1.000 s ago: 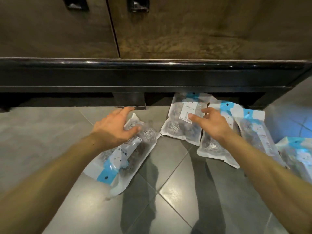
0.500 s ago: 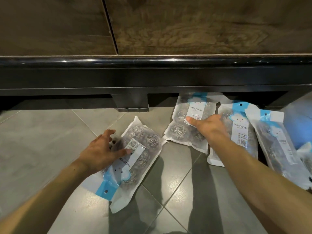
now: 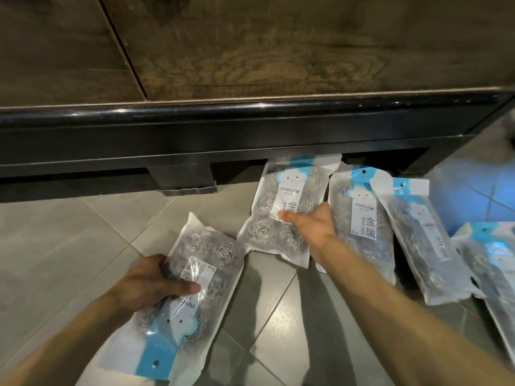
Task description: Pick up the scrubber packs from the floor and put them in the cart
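Several clear scrubber packs with blue-and-white labels lie on the grey tiled floor. My left hand (image 3: 152, 282) grips the nearest pack (image 3: 195, 288) across its left edge, thumb on top of the label. My right hand (image 3: 309, 227) grips the middle pack (image 3: 278, 218) at its right edge, thumb on the white label. Further right lie three more packs: one (image 3: 362, 218) beside my right wrist, one (image 3: 423, 240) overlapping it, and one (image 3: 493, 263) cut off by the frame's edge. No cart is in view.
A dark wooden cabinet (image 3: 278, 45) with a black base rail (image 3: 223, 129) stands right ahead; the top of the middle pack reaches under it. A black cabinet foot (image 3: 184, 176) stands left of that pack. A blue object (image 3: 473, 190) sits at the far right.
Both hands have gone from reaching and touching to gripping their packs. My left hand has slid down the near pack's left edge, and the view has moved closer to the floor.
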### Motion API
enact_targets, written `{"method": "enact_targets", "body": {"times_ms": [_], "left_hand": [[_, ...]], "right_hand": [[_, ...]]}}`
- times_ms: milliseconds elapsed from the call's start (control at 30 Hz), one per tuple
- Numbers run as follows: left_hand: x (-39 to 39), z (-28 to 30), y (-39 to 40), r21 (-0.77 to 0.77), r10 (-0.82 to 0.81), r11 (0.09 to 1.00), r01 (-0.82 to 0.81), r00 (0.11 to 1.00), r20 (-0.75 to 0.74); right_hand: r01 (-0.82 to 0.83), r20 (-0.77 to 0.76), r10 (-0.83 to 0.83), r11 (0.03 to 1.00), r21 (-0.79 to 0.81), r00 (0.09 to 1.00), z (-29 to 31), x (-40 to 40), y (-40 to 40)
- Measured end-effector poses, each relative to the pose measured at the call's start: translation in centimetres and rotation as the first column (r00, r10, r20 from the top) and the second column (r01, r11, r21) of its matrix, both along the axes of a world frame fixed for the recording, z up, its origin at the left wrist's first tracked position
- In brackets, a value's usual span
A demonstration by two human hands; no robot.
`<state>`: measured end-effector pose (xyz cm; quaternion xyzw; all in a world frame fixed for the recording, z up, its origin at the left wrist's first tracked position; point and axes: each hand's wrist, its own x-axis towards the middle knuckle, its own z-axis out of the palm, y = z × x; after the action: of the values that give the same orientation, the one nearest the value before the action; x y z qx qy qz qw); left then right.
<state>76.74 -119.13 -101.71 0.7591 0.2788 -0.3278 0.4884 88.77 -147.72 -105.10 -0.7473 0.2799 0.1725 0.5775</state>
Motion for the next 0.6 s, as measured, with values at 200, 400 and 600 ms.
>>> {"method": "enact_targets", "body": {"times_ms": [200, 400, 600], "left_hand": [[-2.7, 0.3, -1.1, -0.181, 0.153, 0.974, -0.134, 0.984, 0.090], [-2.6, 2.7, 0.0, -0.270, 0.255, 0.941, -0.203, 0.952, 0.172], [-1.4, 6.8, -0.7, -0.354, 0.421, 0.880, -0.318, 0.866, 0.270]], "right_hand": [[0.005, 0.025, -0.008, 0.995, 0.100, 1.000, 1.8, -1.7, -0.9], [0.005, 0.086, -0.023, 0.980, 0.200, 0.996, 4.0, -3.1, -3.5], [-0.173, 0.110, 0.151, 0.955, 0.242, 0.982, 7.9, -6.1, -5.2]]}}
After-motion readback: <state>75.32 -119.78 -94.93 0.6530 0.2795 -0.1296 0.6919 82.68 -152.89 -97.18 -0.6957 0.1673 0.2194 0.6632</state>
